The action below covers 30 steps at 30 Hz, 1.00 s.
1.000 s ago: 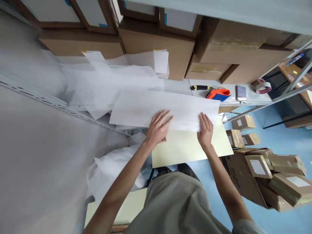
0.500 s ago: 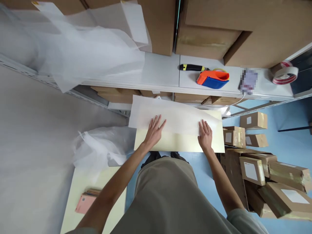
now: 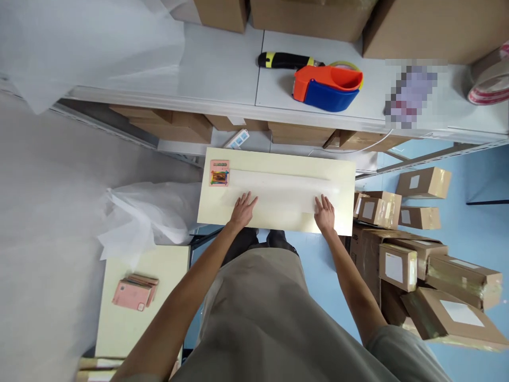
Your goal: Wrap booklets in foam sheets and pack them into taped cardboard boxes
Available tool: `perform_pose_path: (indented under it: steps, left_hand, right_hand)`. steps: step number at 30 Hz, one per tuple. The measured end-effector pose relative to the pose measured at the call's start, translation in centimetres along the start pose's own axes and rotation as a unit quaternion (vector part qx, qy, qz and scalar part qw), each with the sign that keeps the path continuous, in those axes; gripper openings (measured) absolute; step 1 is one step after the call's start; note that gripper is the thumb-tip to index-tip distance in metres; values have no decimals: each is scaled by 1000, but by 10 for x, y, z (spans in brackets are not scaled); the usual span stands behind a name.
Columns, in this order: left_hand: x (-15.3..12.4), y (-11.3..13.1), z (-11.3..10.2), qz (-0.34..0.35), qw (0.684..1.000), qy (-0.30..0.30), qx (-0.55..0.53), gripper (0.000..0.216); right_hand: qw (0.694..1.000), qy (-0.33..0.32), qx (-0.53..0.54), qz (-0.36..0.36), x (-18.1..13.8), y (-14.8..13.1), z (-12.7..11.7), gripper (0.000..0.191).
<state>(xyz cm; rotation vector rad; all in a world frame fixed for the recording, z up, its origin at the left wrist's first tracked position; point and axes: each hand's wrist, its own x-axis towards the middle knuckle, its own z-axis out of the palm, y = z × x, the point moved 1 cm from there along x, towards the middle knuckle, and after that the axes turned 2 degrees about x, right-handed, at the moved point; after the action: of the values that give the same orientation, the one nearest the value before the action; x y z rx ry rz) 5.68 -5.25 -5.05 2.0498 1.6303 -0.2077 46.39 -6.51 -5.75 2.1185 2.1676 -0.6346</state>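
A translucent white wrapping sheet point(image 3: 278, 191) lies as a narrow band along a cream board point(image 3: 334, 164) in front of me. My left hand point(image 3: 242, 211) rests on the sheet's near left part, fingers spread and lying flat. My right hand point(image 3: 325, 214) presses on its right part, with fingers stretched out as well. Beyond my left hand, at the board's left end, lies a pink packet point(image 3: 219, 173) with a colourful picture. It touches or nearly touches the sheet's left end; I cannot tell whether the sheet covers part of it.
On the shelf point(image 3: 222, 63) ahead are an orange and blue tape dispenser point(image 3: 328, 87), a black and yellow cutter point(image 3: 286, 60) and a tape roll point(image 3: 491, 85). More wrap point(image 3: 159, 209) and pink packets point(image 3: 135, 292) lie left. Cardboard boxes point(image 3: 397, 265) are piled right.
The sheet's far edge has come toward me, leaving a narrower band. The pink packet at the board's left end has come into sight. Both hands still lie flat on the sheet.
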Motion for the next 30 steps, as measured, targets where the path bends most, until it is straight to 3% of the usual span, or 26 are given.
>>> perform_pose_path:
  steps: [3, 6, 11, 18, 25, 28, 30]
  left_hand:
    - [3, 6, 13, -10, 1000, -27, 2, 73]
    - [2, 9, 20, -17, 999, -36, 7, 65]
    - [-1, 1, 22, 4, 999, -37, 9, 86]
    - [-3, -27, 16, -5, 999, 25, -28, 84]
    - [5, -61, 11, 31, 995, 25, -88, 82]
    - [6, -73, 6, 45, 992, 16, -113, 81]
    - [6, -82, 0, 40, 991, 15, -126, 80]
  right_hand:
    - [999, -33, 1, 20, -2, 8, 8, 69]
    - [998, -56, 11, 14, -9, 8, 13, 88]
    - [998, -63, 28, -6, -19, -9, 25, 92]
    - [998, -32, 55, 18, -23, -27, 39, 79]
    - [998, -28, 41, 37, -27, -30, 36, 69]
    - [996, -20, 45, 70, -22, -48, 31, 72]
    - [996, -19, 57, 67, -14, -75, 28, 76]
